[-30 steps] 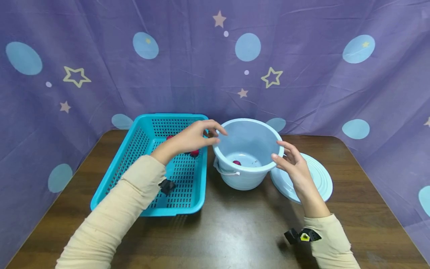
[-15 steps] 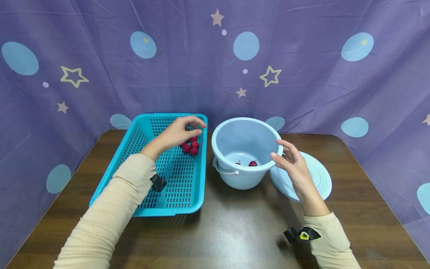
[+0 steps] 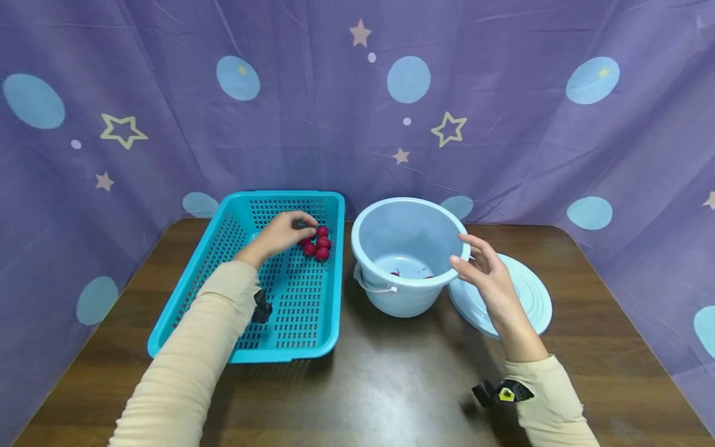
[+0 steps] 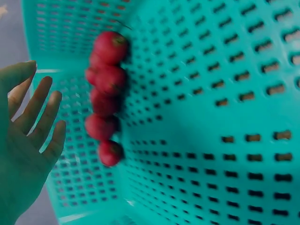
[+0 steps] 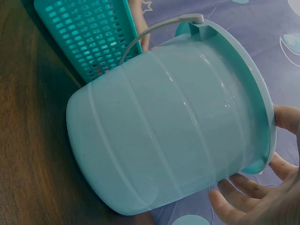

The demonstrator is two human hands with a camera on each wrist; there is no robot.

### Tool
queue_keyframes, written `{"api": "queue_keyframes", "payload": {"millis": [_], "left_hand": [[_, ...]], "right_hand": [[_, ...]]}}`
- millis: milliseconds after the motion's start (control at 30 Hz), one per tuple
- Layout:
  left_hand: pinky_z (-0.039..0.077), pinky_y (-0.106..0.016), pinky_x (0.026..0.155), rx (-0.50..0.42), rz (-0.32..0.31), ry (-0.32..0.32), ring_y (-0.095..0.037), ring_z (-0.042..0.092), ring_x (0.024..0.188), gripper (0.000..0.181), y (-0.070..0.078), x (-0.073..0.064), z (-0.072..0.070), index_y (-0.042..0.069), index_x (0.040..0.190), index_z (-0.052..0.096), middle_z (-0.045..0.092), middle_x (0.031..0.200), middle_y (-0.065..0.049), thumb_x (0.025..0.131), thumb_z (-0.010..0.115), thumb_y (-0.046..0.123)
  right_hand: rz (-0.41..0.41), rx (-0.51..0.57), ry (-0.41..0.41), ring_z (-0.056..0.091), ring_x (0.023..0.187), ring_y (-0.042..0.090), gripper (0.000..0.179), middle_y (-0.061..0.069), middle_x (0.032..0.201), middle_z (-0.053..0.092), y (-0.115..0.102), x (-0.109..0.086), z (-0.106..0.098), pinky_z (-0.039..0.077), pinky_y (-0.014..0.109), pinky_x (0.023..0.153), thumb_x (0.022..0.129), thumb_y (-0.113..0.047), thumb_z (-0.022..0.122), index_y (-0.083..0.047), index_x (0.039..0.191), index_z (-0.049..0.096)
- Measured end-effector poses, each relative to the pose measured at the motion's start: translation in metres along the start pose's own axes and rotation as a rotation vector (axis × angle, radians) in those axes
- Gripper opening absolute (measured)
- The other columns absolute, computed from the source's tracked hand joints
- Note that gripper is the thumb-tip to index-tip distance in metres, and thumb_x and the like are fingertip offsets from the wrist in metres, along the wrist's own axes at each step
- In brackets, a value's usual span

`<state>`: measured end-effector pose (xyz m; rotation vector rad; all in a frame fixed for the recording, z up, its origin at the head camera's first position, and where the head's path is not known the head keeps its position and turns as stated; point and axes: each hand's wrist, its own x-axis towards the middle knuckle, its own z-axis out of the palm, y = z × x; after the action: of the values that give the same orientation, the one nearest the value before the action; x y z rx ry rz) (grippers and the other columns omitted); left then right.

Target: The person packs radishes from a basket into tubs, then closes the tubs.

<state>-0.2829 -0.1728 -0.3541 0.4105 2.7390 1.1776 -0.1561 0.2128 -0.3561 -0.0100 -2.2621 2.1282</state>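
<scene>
My left hand (image 3: 282, 234) reaches into the turquoise perforated basket (image 3: 335, 298), its fingers loosely bent just above a cluster of red radishes (image 3: 323, 243). In the left wrist view several round radishes (image 4: 101, 126) lie in a row along the basket's side, and my left fingers (image 4: 44, 119) hold nothing. A light blue bucket (image 3: 410, 298) stands upright to the right of the basket. My right hand (image 3: 488, 273) holds it by the right side of its rim, with thumb and fingertips over the edge. Inside the bucket, small bits of red radish (image 3: 395, 273) show above the near rim.
A light blue round lid (image 3: 527, 285) lies on the wooden table (image 3: 380, 385), partly behind my right hand. The bucket's handle (image 3: 377, 288) hangs down at its front left. A purple patterned curtain (image 3: 313, 112) rises behind the table.
My left hand has moved from over the bucket's left rim back to the radishes in the basket. A radish has rolled about inside the bucket. My right hand has stayed at the rim.
</scene>
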Motion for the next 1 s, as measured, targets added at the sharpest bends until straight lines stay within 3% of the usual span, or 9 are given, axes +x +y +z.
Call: {"api": "queue_keyframes", "payload": {"millis": [133,400,600,1000], "left_hand": [[0.044,-0.051,0.097,0.026,-0.062,0.013,-0.034,0.057,0.116,0.03,-0.013,-0.002,0.002,0.003,0.126,0.063,0.06,0.127,-0.019,0.102,0.057,0.018],[0.044,-0.052,0.096,0.047,-0.08,0.016,-0.036,0.057,0.115,0.031,-0.026,-0.004,0.009,0.003,0.128,0.062,0.06,0.128,-0.019,0.101,0.058,0.018],[0.046,-0.049,0.094,0.078,-0.078,0.004,-0.035,0.057,0.112,0.031,-0.027,-0.001,0.017,0.0,0.126,0.063,0.061,0.124,-0.02,0.099,0.062,0.015],[0.045,-0.049,0.093,0.249,-0.02,-0.02,-0.035,0.055,0.105,0.03,-0.028,0.001,0.028,-0.001,0.118,0.065,0.054,0.116,-0.02,0.091,0.072,0.01]], "right_hand": [[0.007,-0.001,-0.006,0.05,0.123,0.014,0.054,0.014,0.147,0.042,0.001,0.0,0.0,0.048,0.023,0.091,0.096,-0.023,0.067,-0.016,0.145,0.046],[0.004,0.0,-0.004,0.047,0.127,0.019,0.054,0.014,0.148,0.041,0.001,0.001,0.0,0.048,0.022,0.089,0.096,-0.023,0.067,-0.015,0.145,0.046],[0.002,-0.006,-0.002,0.048,0.126,0.017,0.054,0.014,0.147,0.042,0.001,0.001,-0.001,0.048,0.022,0.09,0.096,-0.023,0.067,-0.014,0.145,0.045],[0.007,-0.008,0.001,0.048,0.127,0.02,0.053,0.014,0.148,0.042,-0.001,0.0,-0.001,0.048,0.022,0.09,0.096,-0.023,0.067,-0.016,0.144,0.046]]}}
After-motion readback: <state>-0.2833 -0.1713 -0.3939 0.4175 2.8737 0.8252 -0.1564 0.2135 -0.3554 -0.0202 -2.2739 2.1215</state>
